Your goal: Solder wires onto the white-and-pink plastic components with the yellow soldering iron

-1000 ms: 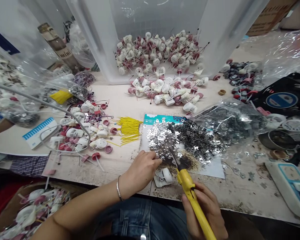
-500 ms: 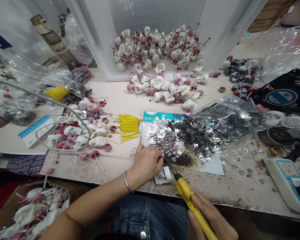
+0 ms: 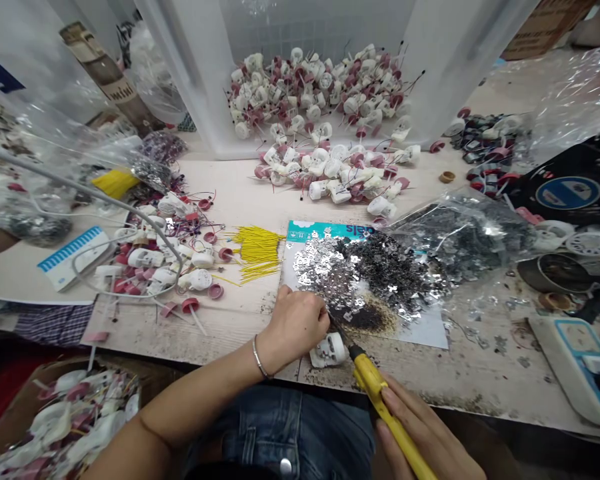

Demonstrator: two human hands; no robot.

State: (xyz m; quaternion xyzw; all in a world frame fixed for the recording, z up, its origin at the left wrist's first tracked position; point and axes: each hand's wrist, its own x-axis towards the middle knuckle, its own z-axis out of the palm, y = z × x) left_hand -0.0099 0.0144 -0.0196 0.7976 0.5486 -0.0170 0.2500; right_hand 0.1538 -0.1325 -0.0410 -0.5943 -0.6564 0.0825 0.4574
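Note:
My right hand (image 3: 425, 427) is wrapped round a yellow electric screwdriver (image 3: 387, 407), whose black nose points up and left. Its thin bit runs toward the fingertips of my left hand (image 3: 300, 323). Those fingers are curled and pinched together, and whatever is between them is hidden. Just below them a white plastic part (image 3: 330, 350) lies on the table near the front edge. Small silver metal plates (image 3: 320, 263) and a heap of small dark pieces (image 3: 393, 267) are spread on a printed sheet (image 3: 437, 327) beyond my hands.
A translucent bin (image 3: 200, 100) at the back holds white and pink parts (image 3: 325, 83). Yellow wires (image 3: 257, 253) and more parts (image 3: 150, 260) lie left. A clear bag (image 3: 475, 227) and a power strip (image 3: 570, 363) are at right. A filled carton (image 3: 150, 387) stands lower left.
My hands have barely moved; the left has shifted very slightly to the right. The screwdriver stays at the white part, and its bit shows less clearly now.

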